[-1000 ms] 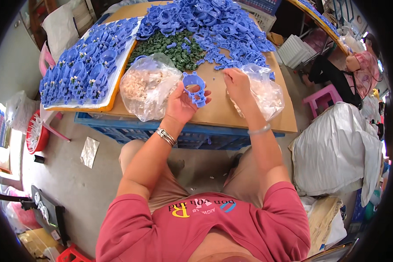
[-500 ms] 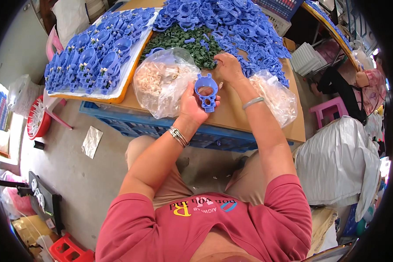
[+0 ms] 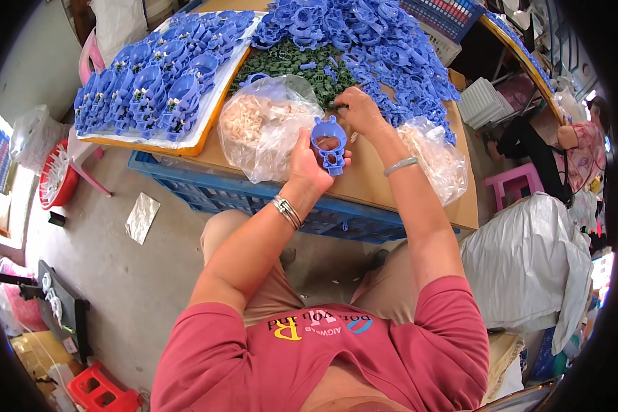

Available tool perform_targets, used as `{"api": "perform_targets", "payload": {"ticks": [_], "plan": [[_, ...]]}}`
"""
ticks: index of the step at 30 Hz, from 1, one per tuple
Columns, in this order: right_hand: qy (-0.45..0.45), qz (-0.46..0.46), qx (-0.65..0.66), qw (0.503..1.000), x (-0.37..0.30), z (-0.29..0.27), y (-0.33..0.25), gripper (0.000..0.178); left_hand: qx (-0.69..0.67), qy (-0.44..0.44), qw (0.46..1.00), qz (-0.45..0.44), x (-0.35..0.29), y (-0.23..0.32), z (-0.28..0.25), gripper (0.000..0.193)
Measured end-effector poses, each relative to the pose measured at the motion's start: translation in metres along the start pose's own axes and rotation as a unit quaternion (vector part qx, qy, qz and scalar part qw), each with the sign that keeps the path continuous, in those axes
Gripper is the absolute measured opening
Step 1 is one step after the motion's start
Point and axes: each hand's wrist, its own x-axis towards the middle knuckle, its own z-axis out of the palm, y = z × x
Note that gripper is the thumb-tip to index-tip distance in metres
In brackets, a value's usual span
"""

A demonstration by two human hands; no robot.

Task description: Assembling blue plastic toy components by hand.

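My left hand [image 3: 307, 165] is closed around a blue plastic part [image 3: 334, 169], a round ring with a narrower block below it, held above the front of the cardboard-topped table. My right hand [image 3: 364, 114] reaches to the near edge of a pile of small dark green parts [image 3: 288, 62]. Its fingertips are pinched together low over that edge; whatever is between them is too small to make out. A clear bag of small cream-coloured pieces [image 3: 247, 123] lies left of my left hand. Another clear bag [image 3: 432, 154] rests beside my right forearm.
A large heap of blue parts [image 3: 391, 55] covers the table's far side. At left, a white tray with an orange edge [image 3: 192, 145] bears rows of assembled blue pieces. Blue crates [image 3: 254, 209] support the table. A person [image 3: 584, 147] sits at far right, near a pink stool [image 3: 515, 178].
My right fingertips have pinched closer together at the green pile's edge. The left hand still holds the blue part. The whole view has shifted slightly.
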Motion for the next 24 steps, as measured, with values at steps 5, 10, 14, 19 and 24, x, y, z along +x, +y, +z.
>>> {"api": "perform_targets", "payload": {"ticks": [5,10,14,19,24], "plan": [[-0.009,0.030,-0.105,0.994,-0.004,-0.001,-0.017,0.014,0.007,-0.024,1.000,0.005,-0.004,0.002,0.003,0.054],[0.119,0.035,-0.049,0.991,-0.023,-0.013,-0.015,0.016,0.009,-0.060,0.998,-0.011,-0.011,0.006,0.006,0.055],[0.163,0.150,0.309,0.925,-0.063,-0.045,-0.044,0.019,0.021,-0.140,0.990,-0.029,-0.010,0.008,0.005,0.055],[0.201,0.083,0.247,0.944,-0.111,-0.074,-0.089,0.018,0.061,-0.194,0.979,-0.023,-0.010,-0.001,0.011,0.055],[0.195,-0.124,0.075,0.970,-0.112,-0.083,-0.101,0.013,0.015,-0.217,0.976,-0.032,0.004,-0.012,0.006,0.050]]}}
